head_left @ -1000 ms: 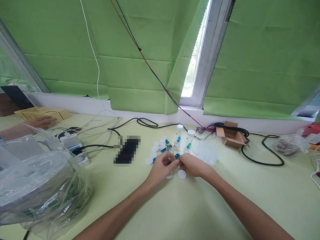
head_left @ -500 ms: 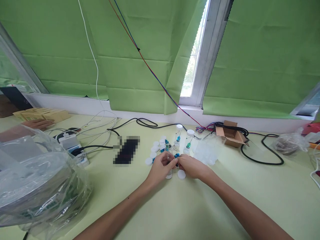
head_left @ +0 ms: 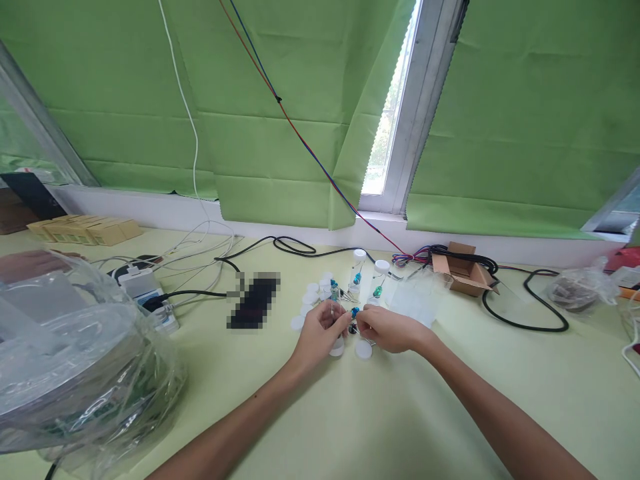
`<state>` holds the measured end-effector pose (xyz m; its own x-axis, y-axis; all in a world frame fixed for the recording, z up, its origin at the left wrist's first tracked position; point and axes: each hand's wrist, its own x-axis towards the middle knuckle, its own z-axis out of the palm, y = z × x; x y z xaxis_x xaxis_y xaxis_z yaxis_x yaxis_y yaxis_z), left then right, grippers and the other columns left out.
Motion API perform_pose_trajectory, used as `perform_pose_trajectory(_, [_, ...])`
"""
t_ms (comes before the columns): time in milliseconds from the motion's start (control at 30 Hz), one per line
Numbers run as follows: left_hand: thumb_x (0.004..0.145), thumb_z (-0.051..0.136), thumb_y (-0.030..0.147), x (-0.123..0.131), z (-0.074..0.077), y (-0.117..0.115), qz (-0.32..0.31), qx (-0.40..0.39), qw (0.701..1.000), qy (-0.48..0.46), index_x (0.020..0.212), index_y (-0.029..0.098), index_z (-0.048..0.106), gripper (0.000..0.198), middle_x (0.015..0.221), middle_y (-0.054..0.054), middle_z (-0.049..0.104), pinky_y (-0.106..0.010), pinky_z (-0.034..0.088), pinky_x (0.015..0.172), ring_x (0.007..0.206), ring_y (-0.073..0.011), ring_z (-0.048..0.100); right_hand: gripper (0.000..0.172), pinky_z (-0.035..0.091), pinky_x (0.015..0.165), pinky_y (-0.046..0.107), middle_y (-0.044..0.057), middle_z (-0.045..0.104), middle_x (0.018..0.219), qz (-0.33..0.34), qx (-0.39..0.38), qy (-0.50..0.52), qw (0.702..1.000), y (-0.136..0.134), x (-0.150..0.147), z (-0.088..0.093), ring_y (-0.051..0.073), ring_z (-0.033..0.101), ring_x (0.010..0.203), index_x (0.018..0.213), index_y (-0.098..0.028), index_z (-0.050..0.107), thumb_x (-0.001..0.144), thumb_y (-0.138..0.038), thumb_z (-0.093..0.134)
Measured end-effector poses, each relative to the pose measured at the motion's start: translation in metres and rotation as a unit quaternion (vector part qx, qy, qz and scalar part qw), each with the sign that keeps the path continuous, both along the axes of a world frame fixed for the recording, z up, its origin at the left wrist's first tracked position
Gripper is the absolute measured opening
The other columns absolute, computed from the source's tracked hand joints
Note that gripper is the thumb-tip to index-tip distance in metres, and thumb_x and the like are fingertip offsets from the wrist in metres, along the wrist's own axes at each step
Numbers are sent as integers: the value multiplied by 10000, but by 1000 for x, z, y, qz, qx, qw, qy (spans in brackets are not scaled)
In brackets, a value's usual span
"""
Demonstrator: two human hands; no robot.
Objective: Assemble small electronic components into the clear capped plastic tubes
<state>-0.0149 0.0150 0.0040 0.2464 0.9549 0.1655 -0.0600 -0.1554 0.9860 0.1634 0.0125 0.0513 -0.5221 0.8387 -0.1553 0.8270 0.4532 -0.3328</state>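
My left hand (head_left: 320,328) is closed around a small clear tube (head_left: 335,293), whose lower end meets a white cap (head_left: 337,349) beneath the fingers. Close by on the right, my right hand (head_left: 389,328) has its fingers curled in a pinch, and what they hold is hidden. Between the two hands shows a small blue piece (head_left: 355,312). Behind the right hand, two clear tubes with white caps (head_left: 359,255) (head_left: 382,267) stand upright, one with a blue piece inside, the other with a green one (head_left: 378,291). A loose white cap (head_left: 363,349) lies just below that hand.
Several white caps (head_left: 311,297) lie left of my hands. Clear plastic bags (head_left: 415,297) and an open cardboard box (head_left: 463,270) are to the right. A plastic-wrapped spool (head_left: 75,373) fills the left. Another person's hand (head_left: 37,261) is partly hidden behind it.
My right hand has shifted slightly right, away from the left, opening a small gap. The other person's hand has drawn back from the yellow boxes. My left hand stays nearly still.
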Motion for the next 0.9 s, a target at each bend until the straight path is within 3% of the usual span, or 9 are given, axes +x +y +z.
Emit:
perform_pose_trajectory(133, [789,680,423,-1,6,0,16,9,1000,-2,779,186,552,270,614,27,576,-254,433,578,542,-120,547,138,389,653,245,36,599,820,2,-32,100,994,1,5,11,160,524,777,758,-171,551,845,-82,491])
perform_pose_trajectory(233, [790,668,434,-3,10,0,50,26,998,30,795,194,552,267,591,41,536,-244,394,534,518,-118,507,99,359,559,230,-7,571,727,-31,-93,195,976,0,8,21,121,484,640,761,-178,545,855,-159,522])
perform_pose_trajectory(367, [798,645,401,-7,15,-1,106,81,988,83,769,206,536,226,611,51,479,-232,329,518,536,-110,440,161,337,504,222,-48,526,601,-44,-194,343,918,-1,10,30,87,439,523,773,-173,532,859,-298,586])
perform_pose_trajectory(567, [806,610,338,-10,19,-1,141,149,965,162,762,215,541,148,576,61,442,-239,306,534,533,-115,376,347,415,539,240,-9,605,684,-84,-242,509,822,3,10,32,84,506,548,780,-162,552,767,-466,720])
perform_pose_trajectory(733, [806,594,317,-11,21,-3,127,161,955,215,750,220,555,119,567,56,473,-242,310,539,529,-123,394,350,373,493,217,-22,572,705,-98,-285,571,764,4,10,34,59,477,525,785,-152,557,729,-415,782])
perform_pose_trajectory(900, [814,574,287,-11,20,-5,119,185,944,247,726,221,525,120,569,55,465,-246,305,541,533,-126,398,347,384,521,218,-31,574,684,-115,-308,580,746,4,12,36,59,483,539,820,-146,588,690,-367,822])
